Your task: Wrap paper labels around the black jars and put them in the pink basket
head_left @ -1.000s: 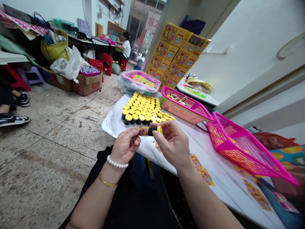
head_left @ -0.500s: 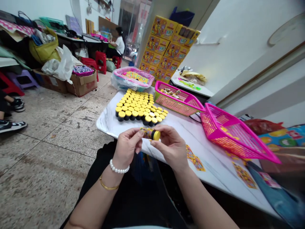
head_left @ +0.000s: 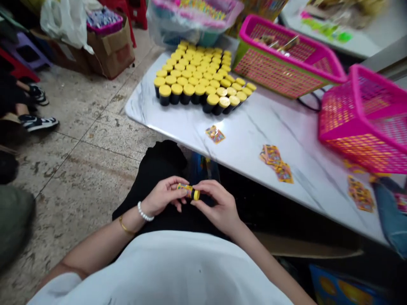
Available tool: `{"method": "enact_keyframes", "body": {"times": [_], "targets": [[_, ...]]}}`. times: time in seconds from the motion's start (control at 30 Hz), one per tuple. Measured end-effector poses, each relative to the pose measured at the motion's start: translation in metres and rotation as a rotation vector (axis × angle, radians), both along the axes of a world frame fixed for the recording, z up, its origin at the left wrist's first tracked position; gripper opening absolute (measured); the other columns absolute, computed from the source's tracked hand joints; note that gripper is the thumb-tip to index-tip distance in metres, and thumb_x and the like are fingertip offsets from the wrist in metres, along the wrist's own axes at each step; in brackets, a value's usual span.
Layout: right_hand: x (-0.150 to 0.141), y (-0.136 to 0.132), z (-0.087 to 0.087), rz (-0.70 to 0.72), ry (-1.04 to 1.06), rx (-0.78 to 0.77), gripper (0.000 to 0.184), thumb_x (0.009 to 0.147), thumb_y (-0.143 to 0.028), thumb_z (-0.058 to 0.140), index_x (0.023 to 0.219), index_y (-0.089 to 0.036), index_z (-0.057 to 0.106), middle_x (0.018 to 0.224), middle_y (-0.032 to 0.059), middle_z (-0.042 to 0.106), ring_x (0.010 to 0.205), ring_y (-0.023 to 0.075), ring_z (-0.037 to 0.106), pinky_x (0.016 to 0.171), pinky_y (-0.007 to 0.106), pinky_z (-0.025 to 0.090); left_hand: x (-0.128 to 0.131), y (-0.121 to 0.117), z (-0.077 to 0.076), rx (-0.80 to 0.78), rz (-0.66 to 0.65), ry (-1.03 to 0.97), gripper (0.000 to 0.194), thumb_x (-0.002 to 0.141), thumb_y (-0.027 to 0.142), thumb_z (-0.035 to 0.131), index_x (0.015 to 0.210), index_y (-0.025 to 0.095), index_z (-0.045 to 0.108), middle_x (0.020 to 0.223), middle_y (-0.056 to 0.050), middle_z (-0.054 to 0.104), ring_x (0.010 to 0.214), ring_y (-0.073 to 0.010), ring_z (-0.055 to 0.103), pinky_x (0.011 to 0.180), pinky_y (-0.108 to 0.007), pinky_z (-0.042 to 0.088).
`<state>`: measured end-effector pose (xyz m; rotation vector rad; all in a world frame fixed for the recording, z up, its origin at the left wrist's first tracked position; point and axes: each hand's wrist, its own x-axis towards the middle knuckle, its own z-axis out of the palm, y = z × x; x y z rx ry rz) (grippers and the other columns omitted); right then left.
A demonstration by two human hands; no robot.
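Over my lap, a small yellow-capped tube [head_left: 190, 191] with a colourful printed label lies on its side between both hands. My left hand [head_left: 165, 195] is closed round its labelled end, thumb pressed along the label. At the capped end, my right hand [head_left: 218, 205] pinches the tube between thumb and fingers. Beyond the hands, several black tubes with yellow caps [head_left: 193, 74] stand upright, packed together on the white marbled table [head_left: 178, 127]. Loose printed labels [head_left: 215, 134] lie nearer the table's front edge, with another pile of labels [head_left: 276, 163] to the right.
A pink and green basket [head_left: 286, 63] holding small shiny items stands behind the tubes. Another pink basket [head_left: 365, 123] is at the right. A plastic-lined basin [head_left: 197, 23] of colourful pieces sits at the back. At the left are a cardboard box [head_left: 111, 48] and another person's shoe [head_left: 38, 123].
The view has tilted down, bringing my lap and shirt into sight. Both hands, still holding the tube, now appear lower and farther from the table.
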<state>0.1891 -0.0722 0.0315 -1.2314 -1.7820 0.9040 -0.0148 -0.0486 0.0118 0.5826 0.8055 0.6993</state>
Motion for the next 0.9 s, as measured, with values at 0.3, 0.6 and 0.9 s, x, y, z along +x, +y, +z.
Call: {"method": "enact_keyframes", "body": {"times": [0.3,0.6,0.9], "targets": [[-0.016,-0.004,-0.033,-0.119,-0.017,-0.055,0.019,0.081,-0.032,0.076,0.098,-0.025,0.072,0.09,0.0049,0.072,0.071,0.0176,0.067,0.065,0.032,0.06,0.005,0.005,-0.017,0.168,0.0,0.129,0.036,0.066,0.034,0.086,0.092,0.013,0.071,0.07,-0.001,0.067,0.053,-0.0086,0.059,0.051,-0.018,0.05],[-0.01,-0.014,0.0,-0.079,0.09,0.0,0.023,0.077,-0.024,0.08,0.099,-0.027,0.077,0.098,0.0065,0.074,0.079,0.0196,0.071,0.073,0.036,0.063,0.008,-0.014,0.011,0.249,0.069,0.213,0.033,0.08,0.045,0.074,0.094,0.015,0.071,0.062,0.0,0.06,0.046,-0.0079,0.05,0.043,-0.017,0.038],[-0.01,-0.04,0.021,-0.263,0.643,-0.606,0.03,0.074,-0.04,0.083,0.093,-0.019,0.075,0.079,0.004,0.075,0.061,0.0142,0.069,0.062,0.029,0.062,0.018,-0.028,0.055,0.849,0.025,0.352,0.02,0.081,0.025,0.073,0.099,0.022,0.079,0.089,-0.011,0.07,0.082,-0.0194,0.063,0.079,-0.029,0.049]]}}
